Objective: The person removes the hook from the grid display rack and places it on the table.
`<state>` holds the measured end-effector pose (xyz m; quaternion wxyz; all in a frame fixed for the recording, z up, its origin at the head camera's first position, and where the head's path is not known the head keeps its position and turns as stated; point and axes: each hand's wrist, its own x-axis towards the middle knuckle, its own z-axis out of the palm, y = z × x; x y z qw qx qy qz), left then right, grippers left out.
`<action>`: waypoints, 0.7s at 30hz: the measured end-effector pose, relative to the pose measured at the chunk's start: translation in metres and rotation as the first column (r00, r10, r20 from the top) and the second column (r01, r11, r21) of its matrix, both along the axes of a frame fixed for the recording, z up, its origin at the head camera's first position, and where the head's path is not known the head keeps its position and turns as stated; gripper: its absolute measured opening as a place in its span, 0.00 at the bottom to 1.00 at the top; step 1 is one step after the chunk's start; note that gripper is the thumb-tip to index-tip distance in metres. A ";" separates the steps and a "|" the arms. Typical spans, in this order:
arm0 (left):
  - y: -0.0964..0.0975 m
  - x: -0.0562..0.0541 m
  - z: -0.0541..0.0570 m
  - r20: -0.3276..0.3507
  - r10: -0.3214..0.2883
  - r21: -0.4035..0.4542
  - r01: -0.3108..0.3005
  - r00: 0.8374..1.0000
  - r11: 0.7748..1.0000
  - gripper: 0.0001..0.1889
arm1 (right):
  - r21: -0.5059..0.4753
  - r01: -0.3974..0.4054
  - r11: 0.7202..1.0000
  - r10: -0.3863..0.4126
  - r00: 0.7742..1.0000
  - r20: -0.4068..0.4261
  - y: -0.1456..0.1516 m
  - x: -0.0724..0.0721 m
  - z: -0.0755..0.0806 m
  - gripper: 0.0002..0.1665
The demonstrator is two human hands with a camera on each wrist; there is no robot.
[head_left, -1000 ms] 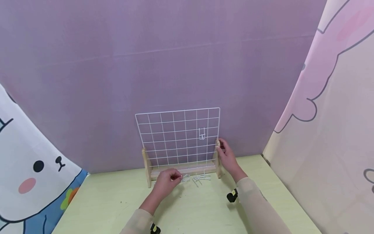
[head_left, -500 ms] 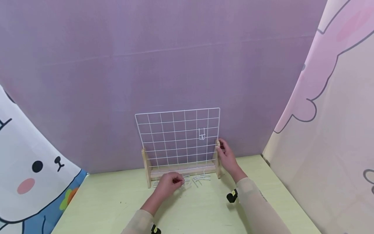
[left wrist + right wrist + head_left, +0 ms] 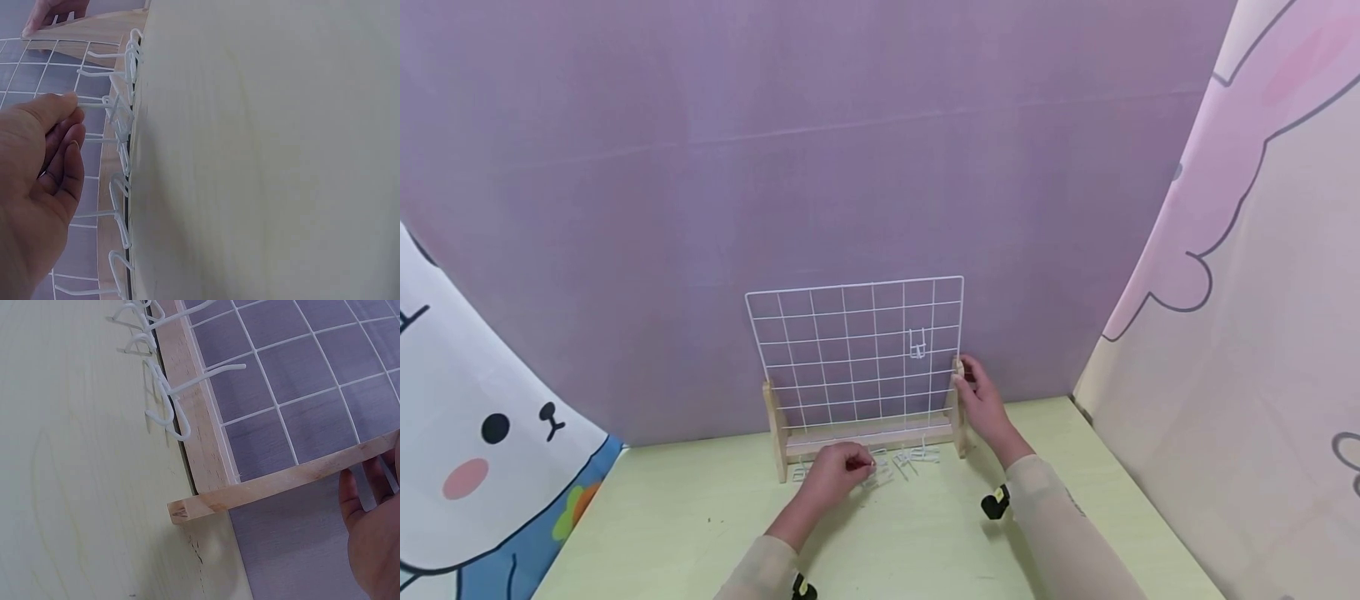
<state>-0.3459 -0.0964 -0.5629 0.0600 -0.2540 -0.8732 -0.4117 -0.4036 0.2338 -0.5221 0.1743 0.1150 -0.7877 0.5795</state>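
Note:
A white wire grid panel stands upright in a wooden stand. One white wire hook hangs on its upper right part. My left hand is low in front of the stand; in the left wrist view its thumb and forefinger pinch the prong of a white wire hook. More loose hooks lie beside it on the table, along the stand's base. My right hand grips the stand's right wooden side post, its fingers partly hidden behind the post.
The stand is on a pale yellow-green table, close to its back edge. Behind it hangs a purple cloth. Printed curtains with cartoon shapes flank the table. A black wrist device is on the right wrist.
My left hand has shifted slightly right and toward the table's front, with a hook at its fingertips moving along. Hooks left of it have come into sight. The right hand stays on the post.

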 end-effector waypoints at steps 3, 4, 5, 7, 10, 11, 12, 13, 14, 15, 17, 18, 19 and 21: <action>0.002 -0.001 -0.002 -0.001 -0.003 0.003 0.003 1.000 1.000 0.05 | 0.003 0.000 1.000 0.000 1.000 -0.001 0.000 0.000 0.000 0.30; 0.002 -0.002 -0.003 -0.002 -0.003 0.003 0.003 1.000 1.000 0.05 | -0.002 -0.002 1.000 0.002 1.000 -0.003 0.000 0.000 0.000 0.30; 0.003 -0.002 -0.004 -0.003 -0.001 0.001 0.001 1.000 1.000 0.05 | -0.005 -0.004 1.000 0.004 1.000 -0.005 0.000 0.000 0.000 0.29; 0.004 -0.003 -0.005 -0.001 0.003 0.006 -0.003 1.000 1.000 0.05 | -0.008 -0.006 1.000 0.006 1.000 -0.008 0.000 0.000 0.000 0.29; 0.005 -0.005 -0.007 0.004 0.007 0.018 -0.008 1.000 1.000 0.05 | -0.016 -0.008 1.000 0.008 1.000 -0.012 0.000 0.000 0.000 0.29; 0.005 -0.005 -0.007 0.005 0.008 0.023 -0.008 1.000 1.000 0.05 | -0.017 -0.007 1.000 0.007 1.000 -0.012 0.000 0.000 0.000 0.29; 0.006 -0.006 -0.007 0.005 0.007 0.027 -0.007 1.000 1.000 0.04 | -0.014 -0.006 1.000 0.006 1.000 -0.010 0.000 0.000 0.000 0.29; 0.006 -0.006 -0.007 0.002 0.007 0.029 -0.007 1.000 1.000 0.04 | -0.014 -0.004 1.000 0.004 1.000 -0.008 0.000 0.000 0.001 0.29; 0.006 -0.006 -0.007 0.001 0.007 0.030 -0.007 1.000 1.000 0.04 | -0.011 -0.003 1.000 0.003 1.000 -0.005 -0.001 0.000 0.001 0.30; 0.006 -0.006 -0.008 0.000 0.008 0.032 -0.008 1.000 0.999 0.03 | -0.012 -0.003 1.000 0.003 1.000 -0.002 -0.001 0.000 0.001 0.30; 0.007 -0.006 -0.007 0.005 0.009 0.034 -0.009 1.000 0.999 0.03 | -0.007 -0.004 1.000 0.004 1.000 0.007 -0.001 -0.001 0.002 0.30; 0.007 -0.006 -0.007 0.008 0.011 0.035 -0.011 1.000 0.999 0.03 | -0.003 -0.004 1.000 0.004 1.000 0.012 0.000 -0.001 0.002 0.31; 0.007 -0.006 -0.007 0.012 0.011 0.037 -0.011 1.000 0.999 0.03 | -0.002 -0.006 1.000 0.006 1.000 0.017 0.000 -0.001 0.002 0.31; 0.007 -0.006 -0.007 0.023 0.012 0.036 -0.013 1.000 0.999 0.03 | -0.002 -0.011 1.000 0.011 1.000 0.020 0.000 -0.001 0.002 0.31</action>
